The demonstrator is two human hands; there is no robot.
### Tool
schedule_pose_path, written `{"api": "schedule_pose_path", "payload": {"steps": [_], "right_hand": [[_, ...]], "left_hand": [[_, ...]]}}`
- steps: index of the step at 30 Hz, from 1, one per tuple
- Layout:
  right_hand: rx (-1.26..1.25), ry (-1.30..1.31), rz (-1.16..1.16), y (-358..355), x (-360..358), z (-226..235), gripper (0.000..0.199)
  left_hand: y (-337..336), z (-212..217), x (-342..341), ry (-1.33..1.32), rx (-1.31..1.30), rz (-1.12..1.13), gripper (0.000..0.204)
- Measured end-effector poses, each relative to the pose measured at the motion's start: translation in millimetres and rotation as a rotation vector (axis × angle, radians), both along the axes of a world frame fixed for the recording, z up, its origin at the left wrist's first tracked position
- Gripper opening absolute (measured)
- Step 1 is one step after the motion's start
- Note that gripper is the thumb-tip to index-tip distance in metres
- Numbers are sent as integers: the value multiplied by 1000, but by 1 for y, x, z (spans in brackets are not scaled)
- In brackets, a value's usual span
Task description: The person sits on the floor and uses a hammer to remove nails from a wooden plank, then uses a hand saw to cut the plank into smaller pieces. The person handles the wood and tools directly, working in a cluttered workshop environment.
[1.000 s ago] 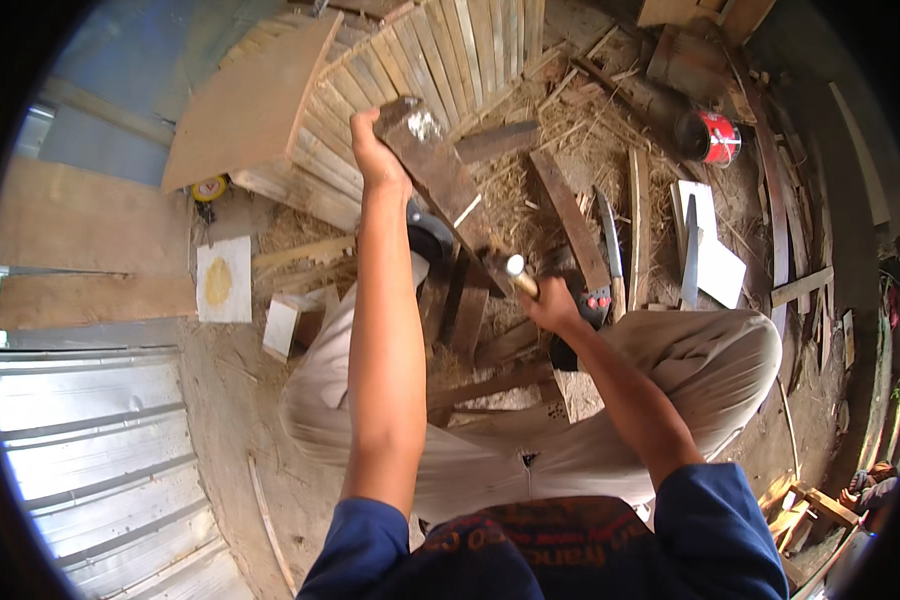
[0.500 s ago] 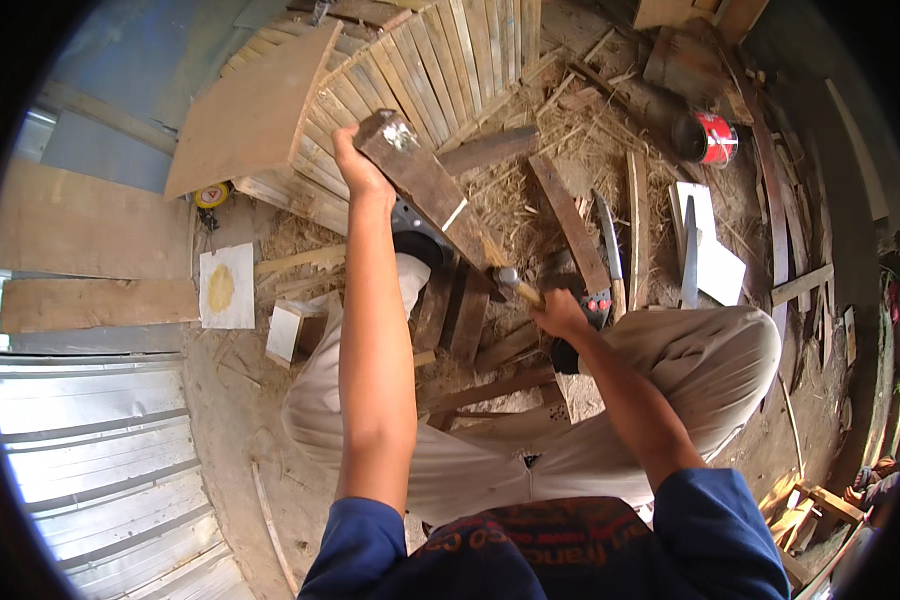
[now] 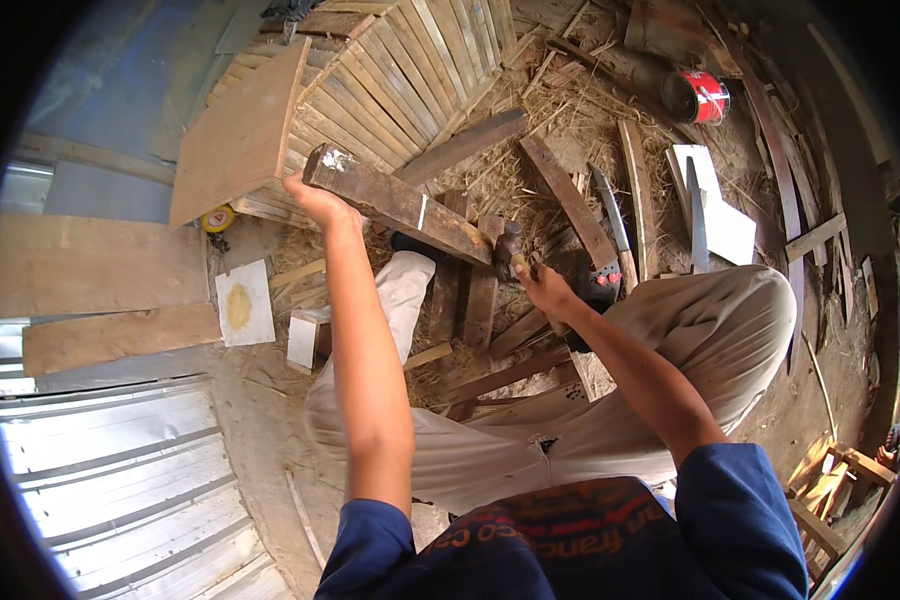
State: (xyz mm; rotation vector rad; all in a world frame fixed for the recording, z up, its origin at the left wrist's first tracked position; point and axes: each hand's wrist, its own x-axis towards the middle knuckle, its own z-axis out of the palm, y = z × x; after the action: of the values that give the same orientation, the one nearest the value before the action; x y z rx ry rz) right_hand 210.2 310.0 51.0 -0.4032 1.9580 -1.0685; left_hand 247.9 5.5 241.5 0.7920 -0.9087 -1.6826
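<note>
My left hand [image 3: 315, 200] grips the far end of a dark, worn wooden plank [image 3: 395, 203] that slants down to the right above my knees. My right hand [image 3: 542, 290] is shut on the wooden handle of a hammer [image 3: 511, 247]. The hammer's metal head rests against the plank's lower right end. Under the plank stand dark upright boards [image 3: 467, 295] between my legs.
A slatted wooden panel [image 3: 410, 70] and a brown board [image 3: 240, 135] lie ahead. A saw [image 3: 610, 235], white sheets [image 3: 725, 215], a red can [image 3: 705, 97] and scrap boards lie on straw to the right. Corrugated metal sheet [image 3: 110, 470] is at the left, with a yellow tape measure [image 3: 216, 217].
The hammer has swung down from a raised position onto the plank's lower end. My left hand and the plank's far end have dropped a little and shifted left.
</note>
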Motion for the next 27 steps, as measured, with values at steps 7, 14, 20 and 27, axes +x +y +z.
{"api": "schedule_pose_path", "payload": {"steps": [7,14,20,27], "right_hand": [[-331,-998,-607,-23,8,43,42],[-395,-1108,-744,-15,6,43,22],[-429,-1076,-817,-10,7,33,18],[-534,-1029,-757,-11,4,68,11]], "left_hand": [[30,7,6,-82,-18,26,60],[71,19,-4,-467,-507,84,76],[103,29,-10,-359,-683,45,51],[114,37,-9,-511,-593,4,62]]}}
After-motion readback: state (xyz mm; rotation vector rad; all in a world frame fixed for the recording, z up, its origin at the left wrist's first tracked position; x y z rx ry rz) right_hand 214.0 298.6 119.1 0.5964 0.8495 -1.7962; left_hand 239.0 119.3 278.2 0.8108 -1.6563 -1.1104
